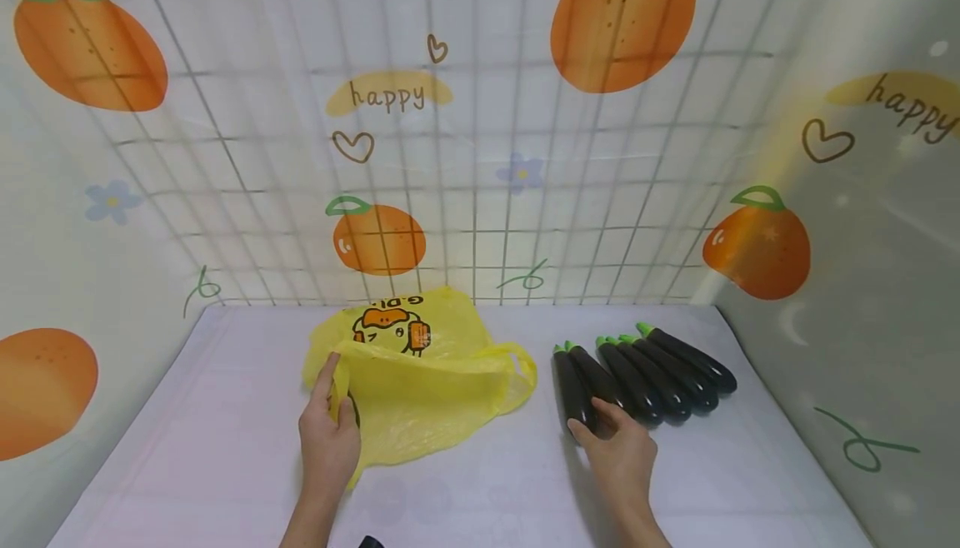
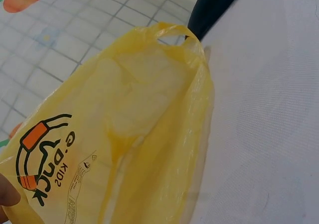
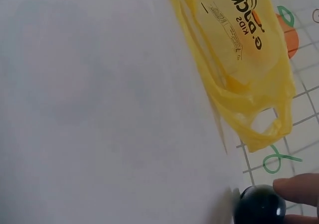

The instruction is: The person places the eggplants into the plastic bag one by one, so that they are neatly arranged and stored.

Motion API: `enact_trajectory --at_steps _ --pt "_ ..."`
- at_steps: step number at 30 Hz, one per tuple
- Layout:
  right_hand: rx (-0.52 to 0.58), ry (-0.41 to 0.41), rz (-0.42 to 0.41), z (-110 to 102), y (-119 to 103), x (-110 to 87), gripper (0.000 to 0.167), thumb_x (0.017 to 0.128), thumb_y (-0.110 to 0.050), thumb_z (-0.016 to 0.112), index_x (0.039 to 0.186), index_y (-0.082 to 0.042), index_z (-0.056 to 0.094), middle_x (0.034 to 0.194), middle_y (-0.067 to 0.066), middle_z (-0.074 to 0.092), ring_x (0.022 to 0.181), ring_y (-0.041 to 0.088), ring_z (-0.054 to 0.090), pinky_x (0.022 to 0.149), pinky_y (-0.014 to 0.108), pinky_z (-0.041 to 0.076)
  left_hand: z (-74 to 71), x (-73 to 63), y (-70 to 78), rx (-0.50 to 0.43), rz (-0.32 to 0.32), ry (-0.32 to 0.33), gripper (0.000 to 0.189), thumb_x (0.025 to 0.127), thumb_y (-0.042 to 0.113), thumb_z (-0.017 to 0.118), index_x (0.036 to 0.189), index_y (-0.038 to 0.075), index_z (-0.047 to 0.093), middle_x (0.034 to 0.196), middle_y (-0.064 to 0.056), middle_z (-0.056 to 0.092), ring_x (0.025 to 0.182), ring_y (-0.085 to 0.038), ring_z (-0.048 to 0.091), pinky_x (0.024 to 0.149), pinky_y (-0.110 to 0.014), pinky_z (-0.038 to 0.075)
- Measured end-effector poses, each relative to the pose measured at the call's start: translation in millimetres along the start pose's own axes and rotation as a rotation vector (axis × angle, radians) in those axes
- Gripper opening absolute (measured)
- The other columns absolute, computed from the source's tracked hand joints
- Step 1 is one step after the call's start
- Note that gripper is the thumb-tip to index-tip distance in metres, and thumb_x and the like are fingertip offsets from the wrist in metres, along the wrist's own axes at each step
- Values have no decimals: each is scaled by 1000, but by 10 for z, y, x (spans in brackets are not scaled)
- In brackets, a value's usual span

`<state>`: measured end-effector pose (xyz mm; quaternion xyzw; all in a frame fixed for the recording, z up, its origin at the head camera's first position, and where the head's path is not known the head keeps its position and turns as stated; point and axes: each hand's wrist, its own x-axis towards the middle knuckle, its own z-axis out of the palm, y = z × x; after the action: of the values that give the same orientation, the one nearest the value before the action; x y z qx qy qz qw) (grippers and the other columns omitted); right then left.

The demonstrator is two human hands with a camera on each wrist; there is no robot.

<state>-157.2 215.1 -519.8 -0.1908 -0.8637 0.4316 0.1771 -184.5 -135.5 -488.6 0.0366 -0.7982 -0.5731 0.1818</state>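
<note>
1. Eggplants [image 1: 663,381], six glossy dark ones with green stem ends, lie side by side at the right of the white tabletop [image 1: 465,502]; their stem ends point away from the person.
2. The right hand [image 1: 621,452] pinches the leftmost eggplant [image 1: 572,386] near its blunt end; the grasp is narrow, thumb on one side and fingers on the other.
3. The left hand [image 1: 328,440] grips the left edge of a yellow plastic carrier bag [image 1: 427,411] between thumb and fingers.
4. The bag spreads crumpled to the left of the eggplants; its handle loop [image 1: 531,386] reaches right, near the leftmost one; a duck print [image 1: 390,327] marks its far part.
5. Behind the tabletop, dark grid lines [image 1: 474,265] show across a pale sheet [image 1: 255,240] with printed oranges [image 1: 380,240]; a small black object [image 1: 371,542], cut off by the bottom edge, I cannot identify.
</note>
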Motion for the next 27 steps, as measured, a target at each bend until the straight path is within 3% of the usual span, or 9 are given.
enact_trajectory --at_steps 12,20,23,27 --pt "11 42 -1 4 -19 -20 49 87 -14 85 129 6 69 117 31 71 102 46 73 91 59 57 -14 -15 -26 -5 6 11 68 100 -16 47 162 10 40 168 -7 36 154 -26 31 122 -46 32" --pt "67 55 24 -30 -92 -27 47 88 -15 85 130 3 71 122 27 71 110 44 72 92 53 60 -32 -14 -34 9 24 30 69 98 -18 48 161 9 42 167 -8 38 153 -27 32 121 -46 33" --pt "102 52 39 -71 -141 -16 46 89 -17 85 130 1 71 124 25 72 111 41 72 85 30 62 -31 -9 -38 3 26 26 69 98 -18 48 161 9 42 167 -7 37 154 -27 31 122 -47 32" --pt "170 42 72 -152 -239 -12 46 90 -20 85 131 -4 72 127 22 72 114 38 72 72 1 47 -30 10 -39 -19 25 10 68 98 -17 48 161 8 42 168 -8 36 155 -28 28 123 -47 30"
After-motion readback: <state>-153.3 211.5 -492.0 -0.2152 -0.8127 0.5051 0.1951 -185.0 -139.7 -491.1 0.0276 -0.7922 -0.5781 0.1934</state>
